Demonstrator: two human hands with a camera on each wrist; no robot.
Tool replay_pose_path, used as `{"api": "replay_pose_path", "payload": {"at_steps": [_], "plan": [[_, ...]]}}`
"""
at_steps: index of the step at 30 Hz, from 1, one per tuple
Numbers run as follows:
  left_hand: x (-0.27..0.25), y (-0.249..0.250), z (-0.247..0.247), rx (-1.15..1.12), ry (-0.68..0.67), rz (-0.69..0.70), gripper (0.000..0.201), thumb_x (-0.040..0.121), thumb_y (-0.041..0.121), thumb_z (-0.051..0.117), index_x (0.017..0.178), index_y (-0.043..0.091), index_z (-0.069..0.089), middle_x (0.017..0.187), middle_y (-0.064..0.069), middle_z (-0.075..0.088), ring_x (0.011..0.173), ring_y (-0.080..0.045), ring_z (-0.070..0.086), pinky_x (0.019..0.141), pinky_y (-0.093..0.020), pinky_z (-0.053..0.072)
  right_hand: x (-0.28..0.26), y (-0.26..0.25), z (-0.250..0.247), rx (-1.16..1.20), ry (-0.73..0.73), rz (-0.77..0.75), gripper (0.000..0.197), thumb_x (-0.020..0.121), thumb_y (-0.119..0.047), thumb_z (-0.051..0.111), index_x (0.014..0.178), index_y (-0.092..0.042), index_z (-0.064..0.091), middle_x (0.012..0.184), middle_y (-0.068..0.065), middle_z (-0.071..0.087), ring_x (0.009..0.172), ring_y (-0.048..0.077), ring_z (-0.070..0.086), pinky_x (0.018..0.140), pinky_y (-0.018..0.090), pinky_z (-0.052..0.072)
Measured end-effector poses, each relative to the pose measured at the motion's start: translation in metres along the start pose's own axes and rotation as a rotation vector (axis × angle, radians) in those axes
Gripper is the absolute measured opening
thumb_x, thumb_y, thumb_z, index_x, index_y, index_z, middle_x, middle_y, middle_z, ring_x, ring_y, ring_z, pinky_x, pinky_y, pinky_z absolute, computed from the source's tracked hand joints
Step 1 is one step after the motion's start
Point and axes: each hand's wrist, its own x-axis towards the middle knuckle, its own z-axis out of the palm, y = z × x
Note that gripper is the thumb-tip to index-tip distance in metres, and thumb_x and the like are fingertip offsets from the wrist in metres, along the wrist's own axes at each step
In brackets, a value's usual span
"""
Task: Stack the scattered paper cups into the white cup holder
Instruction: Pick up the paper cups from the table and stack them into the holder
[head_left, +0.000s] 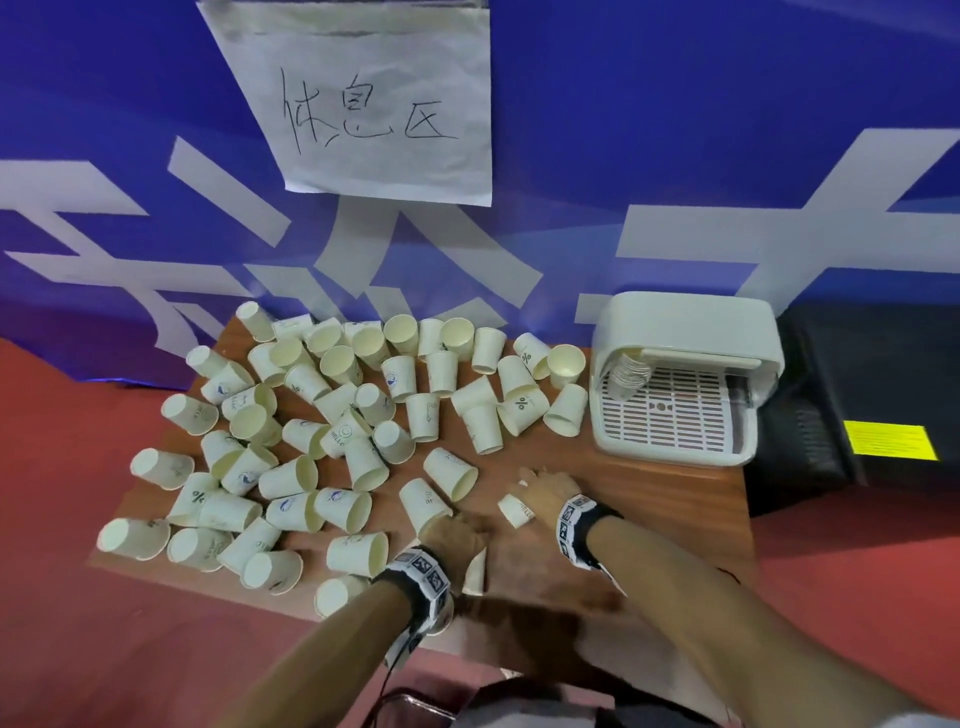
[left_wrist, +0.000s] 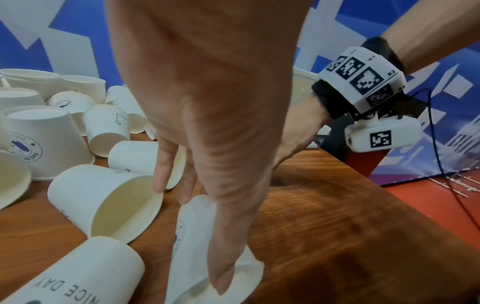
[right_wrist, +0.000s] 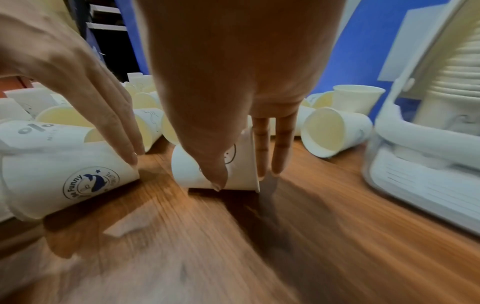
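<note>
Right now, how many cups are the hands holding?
2. The left hand grips a cup on its side near the table's front edge; the right hand pinches a second cup beside it. A palm could hide more.

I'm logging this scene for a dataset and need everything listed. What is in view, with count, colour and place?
Paper cups: several dozen, white with cream insides, scattered over the left and middle of the table, most lying on their sides.
Cup holder: one, white, back right of the table, a short stack of cups at its left.
Table: one, brown wood.
Paper sign: one, white with handwriting, on the blue banner.
Black box: one, with a yellow label, right of the table.
Floor: red.
Left hand: thumb inside the mouth of a lying cup, near table edge.
Right hand: fingers and thumb around a lying cup.
</note>
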Motion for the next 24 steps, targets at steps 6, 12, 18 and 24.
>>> {"api": "replay_pose_path", "payload": {"at_steps": [6, 12, 18, 24], "plan": [[0.010, -0.004, -0.011, -0.056, 0.044, 0.017, 0.068, 0.073, 0.051, 0.076, 0.130, 0.020, 0.056, 0.133, -0.007, 0.057, 0.117, -0.028, 0.058, 0.093, -0.040, 0.051, -0.032, 0.041, 0.022, 0.148, 0.039, 0.177, 0.081, 0.088, -0.021, 0.072, 0.155, -0.022, 0.027, 0.146, 0.009, 0.039, 0.123, 0.032, 0.054, 0.094, 0.045, 0.051], [0.011, 0.011, -0.066, -0.449, 0.272, -0.126, 0.058, 0.087, 0.063, 0.043, 0.126, 0.022, 0.056, 0.119, -0.009, 0.063, 0.106, -0.029, 0.061, 0.083, -0.035, 0.047, -0.069, 0.087, 0.015, 0.180, 0.147, 0.224, 0.070, 0.081, -0.036, 0.071, 0.141, -0.020, 0.038, 0.135, 0.007, 0.048, 0.108, 0.029, 0.062, 0.085, 0.041, 0.055], [0.043, 0.025, -0.136, -0.838, 0.441, -0.144, 0.052, 0.105, 0.045, 0.024, 0.109, 0.011, 0.064, 0.111, -0.012, 0.069, 0.098, -0.026, 0.062, 0.086, -0.036, 0.049, -0.106, 0.144, 0.000, 0.354, 0.262, 0.276, 0.078, 0.079, -0.033, 0.070, 0.144, -0.024, 0.029, 0.129, 0.006, 0.044, 0.102, 0.028, 0.062, 0.079, 0.043, 0.057], [0.093, 0.050, -0.197, -0.790, 0.460, -0.233, 0.044, 0.106, 0.029, 0.033, 0.097, 0.000, 0.065, 0.104, -0.019, 0.069, 0.091, -0.032, 0.065, 0.078, -0.037, 0.051, -0.139, 0.196, 0.005, 0.520, 0.425, 0.450, 0.075, 0.080, -0.051, 0.061, 0.147, -0.036, 0.030, 0.121, 0.005, 0.051, 0.098, 0.031, 0.066, 0.078, 0.042, 0.057]]}}
